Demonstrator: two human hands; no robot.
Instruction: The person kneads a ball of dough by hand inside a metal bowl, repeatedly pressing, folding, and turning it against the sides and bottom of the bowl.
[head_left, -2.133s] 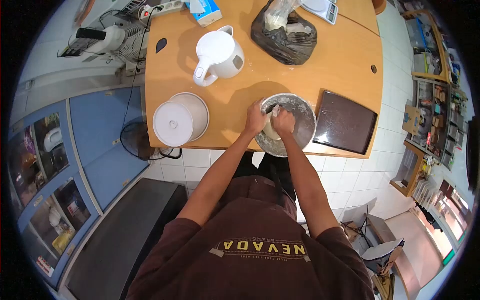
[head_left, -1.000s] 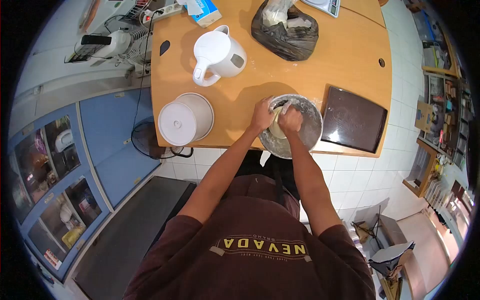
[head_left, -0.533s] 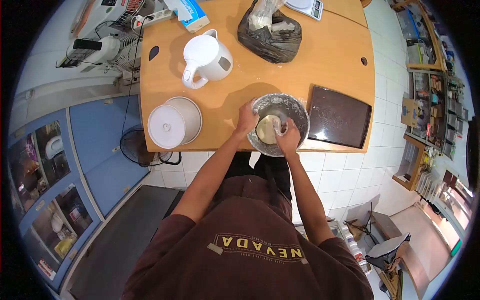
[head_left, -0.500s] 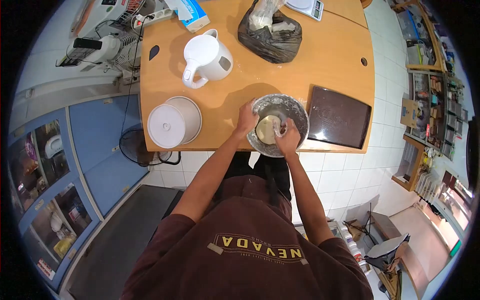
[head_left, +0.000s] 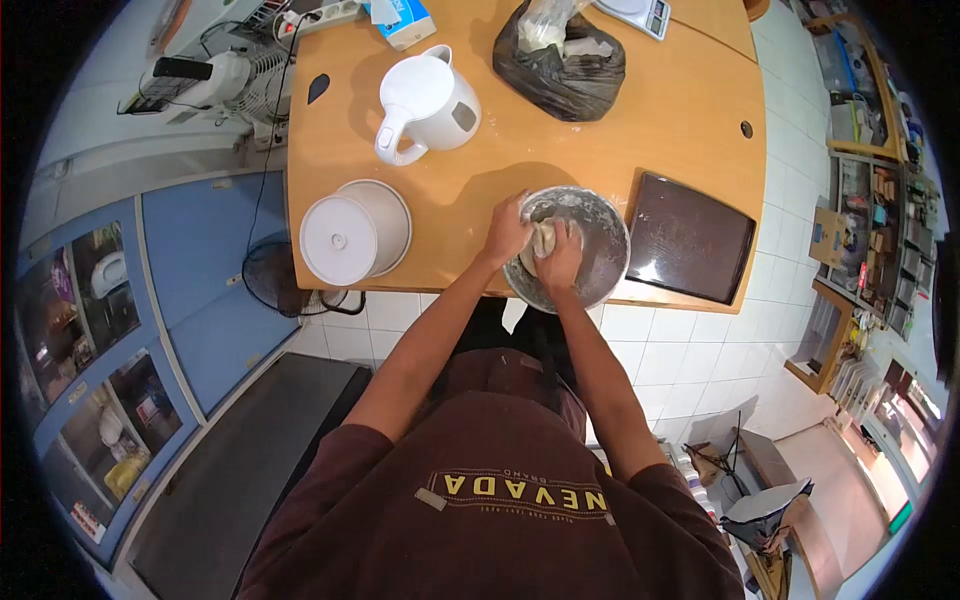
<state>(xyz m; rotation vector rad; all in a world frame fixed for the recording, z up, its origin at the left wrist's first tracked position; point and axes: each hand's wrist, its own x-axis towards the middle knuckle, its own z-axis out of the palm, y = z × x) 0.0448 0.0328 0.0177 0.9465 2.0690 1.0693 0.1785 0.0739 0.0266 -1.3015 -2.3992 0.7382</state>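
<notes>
A metal mixing bowl (head_left: 606, 262), its inside smeared with flour, stands at the table's near edge. My left hand (head_left: 507, 232) is closed on the bowl's left rim. Inside the bowl, my right hand (head_left: 560, 258) presses into a pale lump of dough (head_left: 543, 238), fingers curled over it. The dough lies against the bowl's left wall, close to my left fingers, and is partly covered by my right hand.
To the left stand a lidded white container (head_left: 385, 232) and a white electric kettle (head_left: 440, 105). A dark baking tray (head_left: 690, 235) lies right of the bowl. Farther back are a black plastic bag (head_left: 565, 85), a kitchen scale (head_left: 640, 12) and a tissue box (head_left: 408, 25).
My right hand has moved left across the bowl, taking the dough against the left wall and folding it. My left hand still grips the rim. The whole view has shifted slightly.
</notes>
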